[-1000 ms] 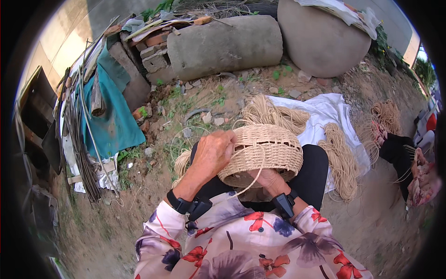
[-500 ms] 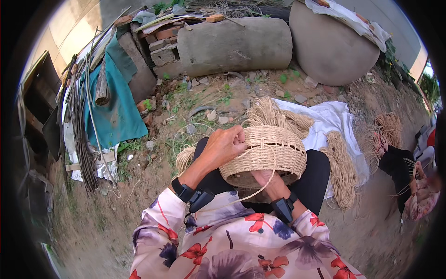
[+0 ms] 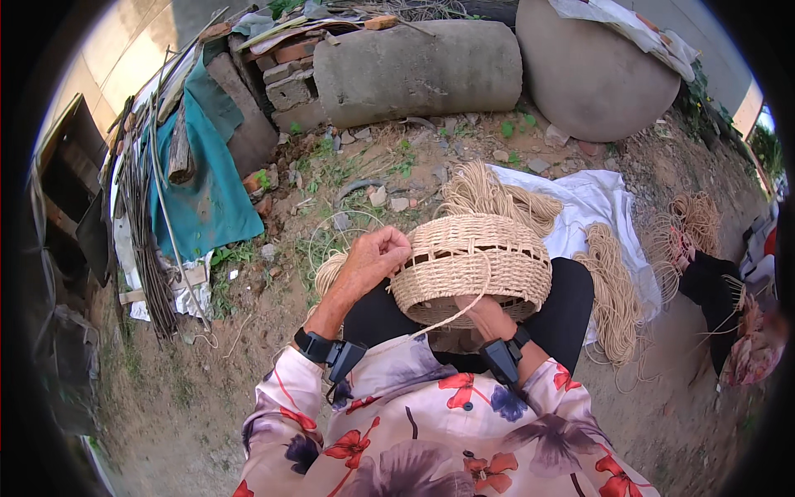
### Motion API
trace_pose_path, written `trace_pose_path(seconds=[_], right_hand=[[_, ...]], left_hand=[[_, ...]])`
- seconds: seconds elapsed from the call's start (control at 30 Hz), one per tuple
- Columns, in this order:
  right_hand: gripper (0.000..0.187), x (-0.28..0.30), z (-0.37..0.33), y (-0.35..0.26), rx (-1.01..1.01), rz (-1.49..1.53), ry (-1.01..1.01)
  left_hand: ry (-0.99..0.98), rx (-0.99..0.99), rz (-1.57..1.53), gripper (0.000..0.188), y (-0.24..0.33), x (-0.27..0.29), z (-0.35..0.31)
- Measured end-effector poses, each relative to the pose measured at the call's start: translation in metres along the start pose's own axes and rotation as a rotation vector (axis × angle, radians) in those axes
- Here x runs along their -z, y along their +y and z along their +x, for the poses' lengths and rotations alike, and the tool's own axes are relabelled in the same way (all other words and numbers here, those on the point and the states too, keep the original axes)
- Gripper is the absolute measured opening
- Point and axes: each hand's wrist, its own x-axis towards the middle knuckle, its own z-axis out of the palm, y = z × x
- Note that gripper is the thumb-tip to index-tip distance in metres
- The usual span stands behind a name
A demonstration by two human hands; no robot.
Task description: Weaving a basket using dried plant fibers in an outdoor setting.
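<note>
A round woven straw basket rests upside down on my lap, over black trousers. My left hand is closed at the basket's left side, pinching a straw cord that loops across the weave. My right hand is under the basket's near edge, mostly hidden, gripping the basket from below. A loose straw cord runs from the basket down toward my chest. Both wrists carry black bands with small devices.
Bundles of straw cord lie on a white cloth to the right. A concrete cylinder, a large round stone, bricks and a teal tarp stand ahead. Another person sits at the far right.
My left hand has slid left off the basket's top to its left side, pulling the cord. The basket has tilted slightly and the view has shifted a little.
</note>
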Motion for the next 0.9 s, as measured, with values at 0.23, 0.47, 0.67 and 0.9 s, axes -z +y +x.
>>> trace_pose_path(seconds=[0.23,0.47,0.67,0.9], right_hand=[[0.054,-0.020,0.020,0.010,0.025,0.071,0.004],[0.053,-0.025,0.022,0.008,0.052,0.062,0.006],[0.053,-0.024,0.023,0.009,0.075,0.057,0.014],[0.052,-0.021,0.023,0.010,0.090,0.036,0.028]], left_hand=[[0.205,-0.172,0.143,0.012,-0.008,-0.021,-0.020],[0.298,-0.235,0.211,0.011,-0.003,-0.034,-0.022],[0.326,-0.233,0.204,0.010,-0.003,-0.039,-0.025],[0.321,-0.241,0.195,0.010,-0.004,-0.039,-0.025]])
